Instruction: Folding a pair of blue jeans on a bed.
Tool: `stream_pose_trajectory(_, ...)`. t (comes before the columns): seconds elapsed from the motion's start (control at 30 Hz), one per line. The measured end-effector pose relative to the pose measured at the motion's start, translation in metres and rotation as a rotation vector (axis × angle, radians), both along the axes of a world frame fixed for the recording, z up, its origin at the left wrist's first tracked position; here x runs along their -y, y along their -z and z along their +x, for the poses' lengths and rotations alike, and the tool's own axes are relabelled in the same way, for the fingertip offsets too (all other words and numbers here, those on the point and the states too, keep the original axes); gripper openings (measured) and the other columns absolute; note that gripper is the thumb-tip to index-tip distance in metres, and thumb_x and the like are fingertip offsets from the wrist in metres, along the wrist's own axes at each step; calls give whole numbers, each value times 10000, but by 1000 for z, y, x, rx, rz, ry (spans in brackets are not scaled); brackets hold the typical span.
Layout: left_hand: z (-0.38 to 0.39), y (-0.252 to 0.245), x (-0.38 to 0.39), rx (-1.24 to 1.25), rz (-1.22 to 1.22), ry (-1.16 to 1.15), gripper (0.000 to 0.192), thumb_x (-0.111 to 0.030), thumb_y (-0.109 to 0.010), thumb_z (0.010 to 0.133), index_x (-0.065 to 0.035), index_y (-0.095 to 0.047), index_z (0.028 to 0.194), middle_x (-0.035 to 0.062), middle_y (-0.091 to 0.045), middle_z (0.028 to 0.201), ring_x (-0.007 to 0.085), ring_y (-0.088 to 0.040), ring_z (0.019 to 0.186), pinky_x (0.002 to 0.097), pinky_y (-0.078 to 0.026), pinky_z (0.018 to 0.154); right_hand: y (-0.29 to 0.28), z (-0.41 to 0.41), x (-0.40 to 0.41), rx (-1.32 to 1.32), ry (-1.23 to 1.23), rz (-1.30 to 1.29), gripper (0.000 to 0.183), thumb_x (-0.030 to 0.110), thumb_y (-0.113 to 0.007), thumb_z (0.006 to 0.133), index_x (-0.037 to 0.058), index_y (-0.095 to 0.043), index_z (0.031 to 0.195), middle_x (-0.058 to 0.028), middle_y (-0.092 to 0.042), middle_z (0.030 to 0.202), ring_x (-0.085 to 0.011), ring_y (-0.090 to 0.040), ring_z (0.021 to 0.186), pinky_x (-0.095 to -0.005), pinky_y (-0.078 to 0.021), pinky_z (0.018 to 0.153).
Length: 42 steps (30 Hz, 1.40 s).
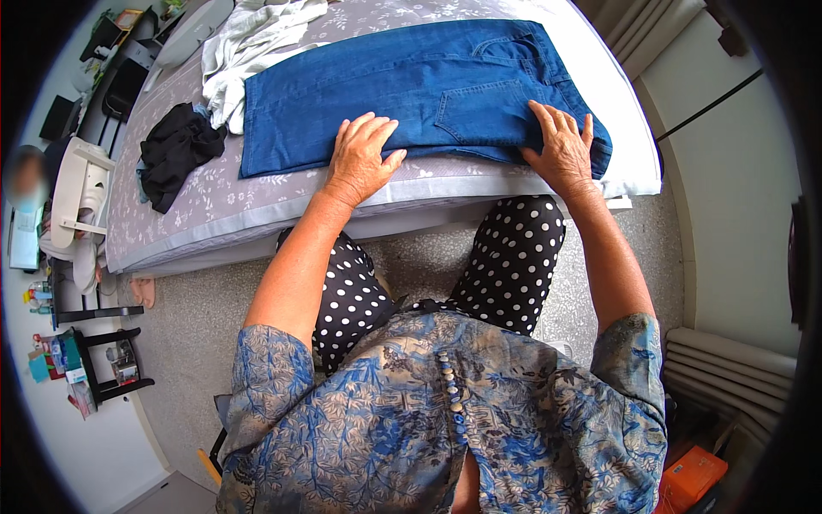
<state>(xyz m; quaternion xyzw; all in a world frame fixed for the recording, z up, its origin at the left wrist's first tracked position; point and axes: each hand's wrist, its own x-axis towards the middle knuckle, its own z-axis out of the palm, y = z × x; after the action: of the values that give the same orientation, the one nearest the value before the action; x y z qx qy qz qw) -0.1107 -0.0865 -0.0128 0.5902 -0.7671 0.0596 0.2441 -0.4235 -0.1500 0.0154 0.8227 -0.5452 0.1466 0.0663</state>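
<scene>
A pair of blue denim jeans (359,90), folded lengthwise, lies flat across the bed, its waistband to the right and leg hems to the left. My left hand (363,154) rests on the near edge of the legs, fingers spread and palm down. Over by the back pocket and waistband, my right hand (562,144) touches the denim with its fingers apart. Neither hand grips the cloth. Under the jeans is a grey floral bedspread (257,199) with a pale border.
Left of the jeans lie a crumpled black garment (178,154) and a white garment (225,80). A person (29,186) sits at the far left beside a white chair (80,193). A black stool (115,366) holds small items. An orange box (693,478) is at lower right.
</scene>
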Motion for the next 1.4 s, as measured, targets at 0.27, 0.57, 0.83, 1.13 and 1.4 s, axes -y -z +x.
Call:
stream_pose_trajectory(0.27,15,16,-19,-26,-46,32,560,-247,-749,705,-103,-557,1211,88,-550,1232,282,-458,1216,492,-304,1045,-5,8,8,-80,-25,17,707,174,-765,674,225,-458,1309,-16,-536,1179,-198,-476,1176,-566,-125,1106)
stream_pose_trajectory(0.57,24,17,-1,-228,38,-84,498,-186,-779,652,-73,-618,1109,112,-587,1110,286,-522,1108,401,-384,990,-16,12,24,-224,-39,69,431,135,-737,694,206,-605,1098,-14,-563,1002,-190,-541,1049,-559,-159,1098)
stream_pose_trajectory(0.83,27,26,0,-230,-90,-74,459,-70,-728,623,-56,-626,1071,145,-568,1036,314,-537,1006,384,-440,904,-5,-32,13,-29,12,121,584,199,-730,727,246,-505,1264,-32,-538,1225,-220,-449,1224,-560,-196,1088)
stream_pose_trajectory(1.13,1,15,-3,-160,30,-24,638,-256,-767,672,-77,-527,1235,121,-493,1228,300,-438,1180,438,-335,1006,15,-129,-4,851,461,478,606,292,-717,787,28,-484,1280,-173,-604,1112,-259,-571,1050,-395,-443,921)
stream_pose_trajectory(1.4,-90,-8,11,-47,-65,84,690,-314,-766,688,-94,-486,1278,87,-481,1287,276,-389,1265,483,-266,1044,26,-127,-5,1102,285,702,466,143,-706,782,-23,-550,1189,-123,-627,1047,-194,-582,949,-326,-432,884)
